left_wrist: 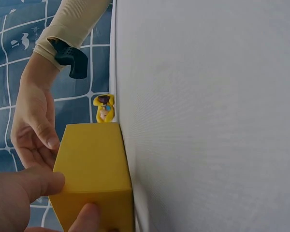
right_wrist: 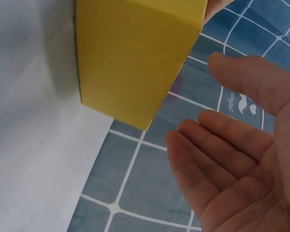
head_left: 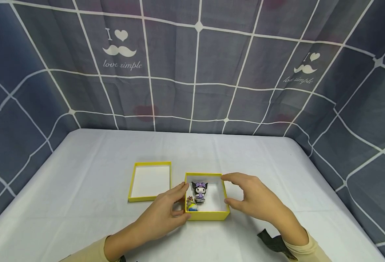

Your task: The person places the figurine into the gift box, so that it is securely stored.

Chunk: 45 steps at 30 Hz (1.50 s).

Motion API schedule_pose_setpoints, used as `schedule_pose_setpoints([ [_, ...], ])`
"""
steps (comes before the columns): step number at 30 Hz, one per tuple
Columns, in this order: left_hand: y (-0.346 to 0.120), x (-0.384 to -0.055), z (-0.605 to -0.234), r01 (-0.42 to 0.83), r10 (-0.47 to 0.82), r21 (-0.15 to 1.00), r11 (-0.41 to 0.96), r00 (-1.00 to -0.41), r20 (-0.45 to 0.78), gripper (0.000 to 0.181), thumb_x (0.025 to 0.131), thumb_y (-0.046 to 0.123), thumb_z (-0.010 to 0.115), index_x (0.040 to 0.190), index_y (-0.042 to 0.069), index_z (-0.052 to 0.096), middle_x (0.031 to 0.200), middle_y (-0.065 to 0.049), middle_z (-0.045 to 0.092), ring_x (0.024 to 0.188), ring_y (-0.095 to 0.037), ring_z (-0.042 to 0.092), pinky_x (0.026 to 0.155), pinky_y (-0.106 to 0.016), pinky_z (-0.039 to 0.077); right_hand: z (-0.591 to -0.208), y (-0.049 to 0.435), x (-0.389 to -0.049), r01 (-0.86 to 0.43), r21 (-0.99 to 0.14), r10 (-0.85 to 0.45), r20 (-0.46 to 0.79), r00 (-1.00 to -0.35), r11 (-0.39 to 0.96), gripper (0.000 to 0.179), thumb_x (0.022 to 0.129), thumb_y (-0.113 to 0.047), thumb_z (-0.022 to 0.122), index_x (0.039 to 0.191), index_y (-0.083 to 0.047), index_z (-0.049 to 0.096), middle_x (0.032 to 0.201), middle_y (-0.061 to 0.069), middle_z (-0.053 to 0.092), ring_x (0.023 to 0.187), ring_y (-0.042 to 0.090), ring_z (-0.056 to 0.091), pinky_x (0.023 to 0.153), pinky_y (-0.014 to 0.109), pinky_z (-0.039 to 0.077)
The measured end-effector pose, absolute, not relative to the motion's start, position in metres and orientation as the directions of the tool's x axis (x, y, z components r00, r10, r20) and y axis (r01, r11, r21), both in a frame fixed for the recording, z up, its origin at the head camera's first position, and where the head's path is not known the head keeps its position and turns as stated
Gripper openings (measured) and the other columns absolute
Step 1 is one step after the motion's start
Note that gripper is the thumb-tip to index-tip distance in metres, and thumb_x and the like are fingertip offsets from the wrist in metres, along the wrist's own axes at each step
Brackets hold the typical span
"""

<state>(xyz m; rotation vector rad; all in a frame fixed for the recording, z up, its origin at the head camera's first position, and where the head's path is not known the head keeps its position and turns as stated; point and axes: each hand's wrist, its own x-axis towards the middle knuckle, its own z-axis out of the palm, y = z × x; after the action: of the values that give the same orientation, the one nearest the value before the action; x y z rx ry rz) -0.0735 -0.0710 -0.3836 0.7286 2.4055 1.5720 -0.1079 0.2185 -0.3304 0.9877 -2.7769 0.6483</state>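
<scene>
A yellow box (head_left: 209, 216) with a pale inside stands on the white table. In its left part stands a figurine with black ears and purple clothes (head_left: 199, 193). A smaller blue, white and yellow figurine (head_left: 192, 205) is in the near left corner. My left hand (head_left: 164, 208) touches the box's left side, fingertips at the rim and thumb by the front corner. To the right, my right hand (head_left: 256, 196) curves around that side with fingers spread; the right wrist view shows its palm (right_wrist: 241, 193) bare, apart from the wall.
A shallow yellow-edged lid (head_left: 150, 182), white inside, lies left of the box. Beyond the box in the left wrist view is a small yellow figure (left_wrist: 104, 107). A dark strap (head_left: 272, 241) hangs at the right wrist. Grey checked curtains (head_left: 173, 69) surround the table (head_left: 97, 163).
</scene>
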Motion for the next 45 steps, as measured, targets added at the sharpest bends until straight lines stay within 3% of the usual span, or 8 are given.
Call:
schedule_pose_setpoints([
  [22, -0.071, -0.073, -0.383, 0.293, 0.489, 0.904, 0.312, -0.865, 0.112, 0.077, 0.086, 0.005, 0.072, 0.150, -0.004, 0.030, 0.157, -0.018, 0.021, 0.135, -0.027, 0.039, 0.082, -0.016, 0.054, -0.340, 0.257, -0.098, -0.560, -0.349, -0.490, 0.273, -0.828, 0.752, 0.057, 0.075, -0.019, 0.084, 0.127, -0.012, 0.063, 0.126, -0.007, 0.062, 0.112, 0.017, 0.061, 0.090, 0.039, 0.055],
  [28, -0.071, -0.072, -0.383, 0.300, 0.483, 0.897, 0.326, -0.868, 0.115, 0.076, 0.086, 0.005, 0.071, 0.150, -0.003, 0.031, 0.157, -0.017, 0.023, 0.137, -0.024, 0.036, 0.082, -0.016, 0.054, -0.341, 0.270, -0.098, -0.523, -0.356, -0.452, 0.267, -0.851, 0.774, 0.061, 0.073, -0.018, 0.086, 0.128, -0.011, 0.062, 0.127, -0.006, 0.062, 0.110, 0.017, 0.062, 0.080, 0.036, 0.058],
  [45, -0.071, -0.072, -0.384, 0.306, 0.488, 0.900, 0.310, -0.864, 0.126, 0.076, 0.086, 0.006, 0.072, 0.150, -0.003, 0.031, 0.157, -0.017, 0.022, 0.136, -0.025, 0.037, 0.082, -0.016, 0.054, -0.360, 0.311, -0.101, -0.443, -0.395, -0.366, 0.259, -0.894, 0.805, 0.066, 0.070, -0.018, 0.088, 0.130, -0.019, 0.060, 0.123, -0.007, 0.064, 0.109, 0.026, 0.063, 0.089, 0.048, 0.053],
])
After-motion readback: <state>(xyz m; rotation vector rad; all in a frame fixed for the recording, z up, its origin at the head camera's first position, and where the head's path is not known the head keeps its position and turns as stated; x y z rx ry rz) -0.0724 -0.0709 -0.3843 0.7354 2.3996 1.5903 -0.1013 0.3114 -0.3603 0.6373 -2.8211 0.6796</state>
